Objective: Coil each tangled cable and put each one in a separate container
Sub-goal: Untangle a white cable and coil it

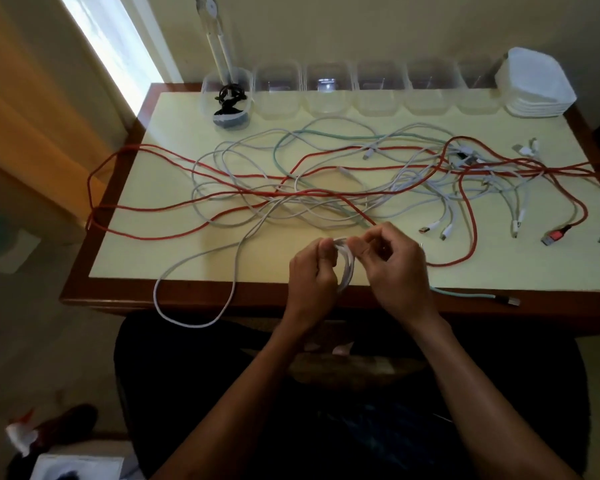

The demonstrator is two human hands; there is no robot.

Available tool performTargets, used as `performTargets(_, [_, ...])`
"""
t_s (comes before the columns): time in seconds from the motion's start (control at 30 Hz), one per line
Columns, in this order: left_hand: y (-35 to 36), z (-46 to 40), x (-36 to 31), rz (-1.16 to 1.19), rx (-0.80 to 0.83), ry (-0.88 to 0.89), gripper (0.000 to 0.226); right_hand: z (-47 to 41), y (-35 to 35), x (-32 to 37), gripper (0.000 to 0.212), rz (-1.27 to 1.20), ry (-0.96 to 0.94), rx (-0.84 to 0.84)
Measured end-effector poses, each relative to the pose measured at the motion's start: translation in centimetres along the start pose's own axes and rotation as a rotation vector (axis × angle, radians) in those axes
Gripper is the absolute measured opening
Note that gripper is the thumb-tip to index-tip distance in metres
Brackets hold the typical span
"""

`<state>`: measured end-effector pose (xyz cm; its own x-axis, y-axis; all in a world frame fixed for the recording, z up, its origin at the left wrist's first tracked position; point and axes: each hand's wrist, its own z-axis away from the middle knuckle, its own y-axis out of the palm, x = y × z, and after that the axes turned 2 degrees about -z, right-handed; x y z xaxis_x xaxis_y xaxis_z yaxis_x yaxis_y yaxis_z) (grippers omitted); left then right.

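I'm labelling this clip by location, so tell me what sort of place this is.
Probably a room in a home: a small wooden table stands against a plain wall beside a curtain and a bright window, with a tiled floor below.

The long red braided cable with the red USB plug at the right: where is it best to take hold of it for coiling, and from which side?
Probably at the red USB plug of the long red braided cable. The plug lies free near the table's front right, outside the tangle. Come from above with the right hand; the other red lengths run under and over white cables.
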<state>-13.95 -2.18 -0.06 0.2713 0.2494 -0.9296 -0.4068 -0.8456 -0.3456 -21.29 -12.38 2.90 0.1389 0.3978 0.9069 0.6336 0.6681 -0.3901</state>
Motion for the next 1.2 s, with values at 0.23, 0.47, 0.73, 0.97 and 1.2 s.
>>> performTargets(0.23, [0.2, -0.2, -1.5, 0.137, 0.09, 0.007, 0.039, 0.9, -1.0, -0.2, 0.011, -0.489, 0.164, 0.052])
performTargets(0.47, [0.4, 1.1, -0.5, 0.235, 0.09, -0.154, 0.039, 2.4, -0.3, -0.2, 0.011, -0.085, 0.136, 0.008])
performTargets(0.73, [0.7, 2.1, 0.1, -0.326, 0.014, -0.031, 0.046, 3.2, 0.7, 1.1, 0.021, -0.511, 0.642, 0.006])
performTargets(0.97, [0.4, 1.7, 0.3, -0.126, 0.183, -0.056, 0.035, 3.1, 0.7, 1.1, 0.032, -0.585, 0.729, 0.052])
performTargets(1.2, [-0.3, 1.6, 1.4, 0.137, 0.226, -0.194, 0.046, 3.1, 1.0, 0.5, 0.028, -1.238, 0.921, 0.117])
